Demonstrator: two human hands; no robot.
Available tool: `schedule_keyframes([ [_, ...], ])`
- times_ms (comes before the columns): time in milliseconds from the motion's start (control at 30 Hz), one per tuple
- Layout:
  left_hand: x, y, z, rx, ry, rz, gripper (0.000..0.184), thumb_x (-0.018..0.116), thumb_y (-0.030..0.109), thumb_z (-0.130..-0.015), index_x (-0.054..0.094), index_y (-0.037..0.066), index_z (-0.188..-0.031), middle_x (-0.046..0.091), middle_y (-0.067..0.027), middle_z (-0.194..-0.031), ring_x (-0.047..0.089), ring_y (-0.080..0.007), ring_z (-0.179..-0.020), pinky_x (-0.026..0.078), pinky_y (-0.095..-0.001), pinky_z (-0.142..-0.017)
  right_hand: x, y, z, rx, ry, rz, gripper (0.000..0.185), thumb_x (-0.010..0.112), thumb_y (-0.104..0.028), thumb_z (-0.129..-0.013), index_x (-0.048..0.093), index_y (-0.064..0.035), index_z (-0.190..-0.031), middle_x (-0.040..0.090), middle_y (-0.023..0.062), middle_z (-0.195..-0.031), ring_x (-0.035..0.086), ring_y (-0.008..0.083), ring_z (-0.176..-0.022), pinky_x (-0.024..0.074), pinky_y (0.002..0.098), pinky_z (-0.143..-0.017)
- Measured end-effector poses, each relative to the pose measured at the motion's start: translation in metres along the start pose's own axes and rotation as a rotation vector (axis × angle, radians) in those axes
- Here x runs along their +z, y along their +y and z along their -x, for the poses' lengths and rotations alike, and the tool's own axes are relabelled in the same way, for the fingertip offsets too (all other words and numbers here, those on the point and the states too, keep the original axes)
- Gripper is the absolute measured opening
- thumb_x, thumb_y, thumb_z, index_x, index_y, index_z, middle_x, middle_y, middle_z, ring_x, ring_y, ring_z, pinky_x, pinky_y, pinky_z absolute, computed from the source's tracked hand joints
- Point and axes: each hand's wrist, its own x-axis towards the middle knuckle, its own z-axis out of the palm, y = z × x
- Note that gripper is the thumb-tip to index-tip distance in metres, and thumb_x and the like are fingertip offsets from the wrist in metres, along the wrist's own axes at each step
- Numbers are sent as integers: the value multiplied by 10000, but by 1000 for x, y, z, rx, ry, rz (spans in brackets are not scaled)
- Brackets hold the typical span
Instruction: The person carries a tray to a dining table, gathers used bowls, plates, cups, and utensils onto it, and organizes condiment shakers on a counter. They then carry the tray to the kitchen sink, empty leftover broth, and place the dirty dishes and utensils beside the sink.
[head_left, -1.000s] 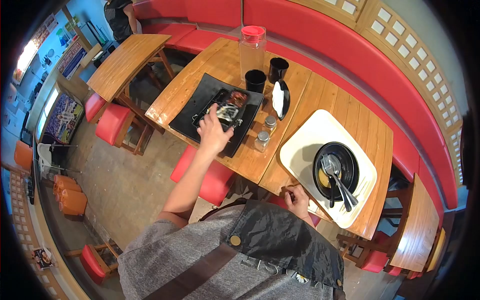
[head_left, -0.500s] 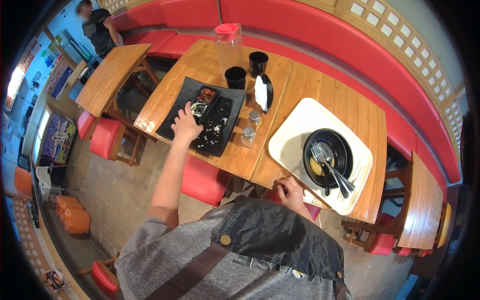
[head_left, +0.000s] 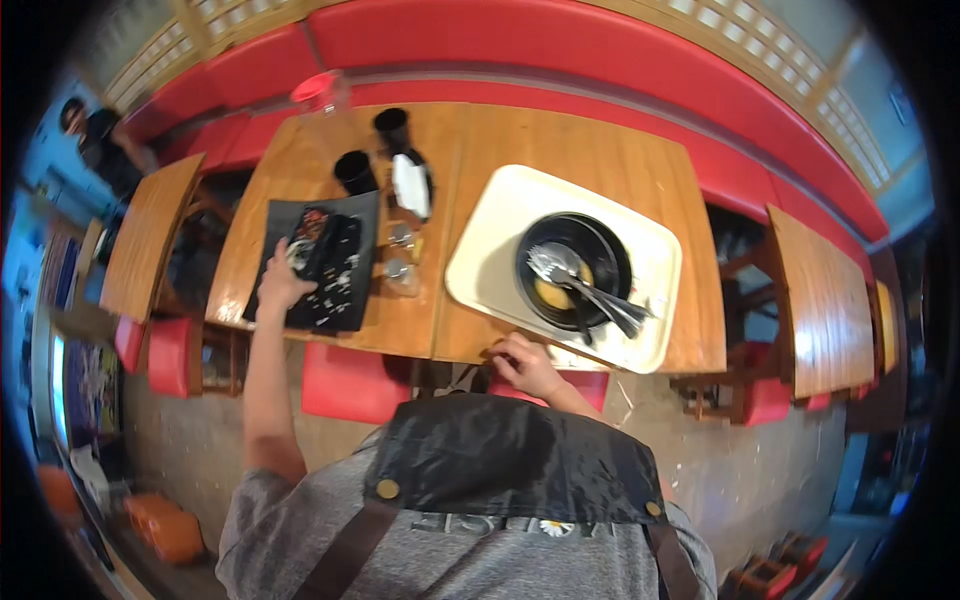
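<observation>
My left hand (head_left: 282, 285) reaches over the near left part of a square black plate (head_left: 345, 300), its fingers spread at a small black sauce dish (head_left: 318, 255). The dish has red and white contents, and white food scraps lie on the plate beside it. My right hand (head_left: 527, 367) rests at the table's near edge with curled fingers; no object shows in it. Near it is a cream tray (head_left: 490, 245) bearing a black bowl (head_left: 612, 250). Metal cutlery (head_left: 580, 285) leans in the bowl above some yellowish liquid.
Behind the plate stand a clear pitcher (head_left: 330, 115) with a red lid, two black cups (head_left: 354, 173) and a napkin holder (head_left: 411, 186). Two shakers (head_left: 398, 272) stand right of the plate. A red bench (head_left: 560, 50) runs along the back. A person (head_left: 105, 150) stands far left.
The view has turned right, shifting the table and its contents leftward. My left hand stays at the sauce dish, and my right hand stays by the table edge.
</observation>
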Motion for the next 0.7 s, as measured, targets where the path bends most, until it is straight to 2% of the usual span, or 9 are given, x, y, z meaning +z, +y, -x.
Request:
schedule_keyframes([
  [167,8,-6,7,105,91,179,1065,769,128,-517,130,74,-1367,423,-242,-1218,455,-373,-1100,369,-386,-938,-17,-3,19,-7,-13,62,116,592,-78,-743,593,-56,-857,543,91,-775,554,249,-706,456,336,-618],
  [267,-2,12,30,58,32,378,997,736,51,-535,162,7,-1349,410,-245,-1239,456,-320,-1111,344,-342,-959,-27,-4,32,29,-26,32,118,589,-85,-750,590,-47,-861,543,97,-781,553,255,-721,458,334,-629],
  [433,-41,67,69,166,37,536,985,718,15,-532,167,10,-1349,457,-223,-1199,464,-288,-1101,345,-316,-953,-42,-10,51,182,-97,-80,126,593,-95,-753,588,-37,-865,547,102,-773,563,258,-687,475,321,-595],
  [500,-63,110,77,351,29,527,963,709,26,-540,180,8,-1345,452,-228,-1204,462,-286,-1109,346,-315,-952,-48,-9,58,159,-77,-78,130,595,-91,-751,590,-34,-868,553,102,-778,568,255,-677,478,311,-574],
  [567,-71,145,67,427,-23,507,945,706,47,-543,198,3,-1338,443,-217,-1215,454,-281,-1122,345,-315,-952,-53,-8,66,133,-56,-76,134,596,-87,-749,593,-32,-871,560,101,-783,574,251,-668,480,301,-554],
  [700,-59,229,30,776,57,349,925,716,107,-542,239,30,-1330,436,-223,-1221,436,-335,-1138,345,-355,-962,-67,-9,81,219,10,-101,137,591,-68,-749,597,-18,-876,570,108,-787,585,240,-678,481,307,-554],
])
